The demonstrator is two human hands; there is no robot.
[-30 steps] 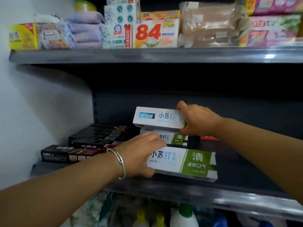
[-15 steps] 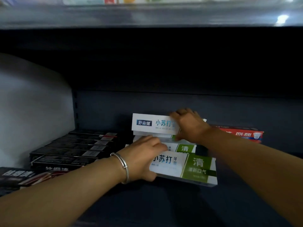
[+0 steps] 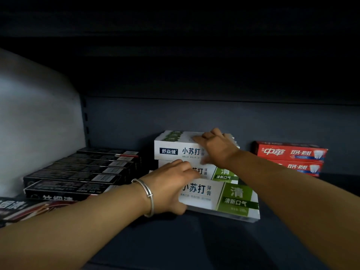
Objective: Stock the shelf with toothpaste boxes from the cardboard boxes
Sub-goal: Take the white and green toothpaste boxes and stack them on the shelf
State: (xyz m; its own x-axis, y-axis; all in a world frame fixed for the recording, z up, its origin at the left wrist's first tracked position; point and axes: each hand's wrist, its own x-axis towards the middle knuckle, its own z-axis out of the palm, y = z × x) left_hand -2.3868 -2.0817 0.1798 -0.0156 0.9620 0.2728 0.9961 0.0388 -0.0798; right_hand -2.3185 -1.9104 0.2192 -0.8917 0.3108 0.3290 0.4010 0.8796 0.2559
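Note:
White-and-green toothpaste boxes sit in the middle of the dark shelf (image 3: 194,240). The front box (image 3: 229,197) lies nearest me, and my left hand (image 3: 171,188), with a silver bangle at the wrist, grips its left end, thumb under and fingers over. Behind it a second box (image 3: 224,172) lies flat, partly hidden by my hands. On top at the back stands the upper box (image 3: 175,151); my right hand (image 3: 216,147) holds its right part, fingers on its top and thumb down its front face.
Several black toothpaste boxes (image 3: 81,172) lie in a row on the left, with more at the lower left edge. Two red toothpaste boxes (image 3: 292,154) are stacked at the back right. A grey side wall (image 3: 39,123) closes the left; bare shelf lies in front.
The camera has dropped and moved closer into the shelf. My right hand has pushed the upper box further back onto the stack. My left hand keeps hold of the front box.

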